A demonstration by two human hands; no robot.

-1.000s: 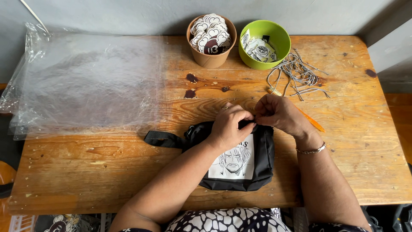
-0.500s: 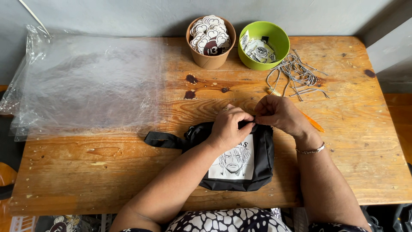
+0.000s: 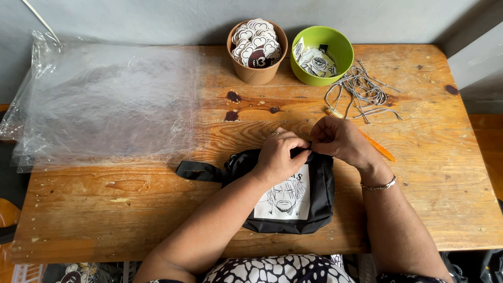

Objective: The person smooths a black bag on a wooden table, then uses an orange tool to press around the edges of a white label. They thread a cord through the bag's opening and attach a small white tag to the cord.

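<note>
Soft even daylight, bright and diffuse, faint shadows under the bowls and forearms, mild sheen on the clear plastic sheets [image 3: 99, 105], sharp focus across the wooden table [image 3: 157, 209], slight wide-angle bowing at edges, no motion blur

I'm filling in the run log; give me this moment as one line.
left hand: pinching top edge of black pouch | right hand: pinching same spot | pouch: flat on wooden table | nearby: plastic sheets, cords
</note>
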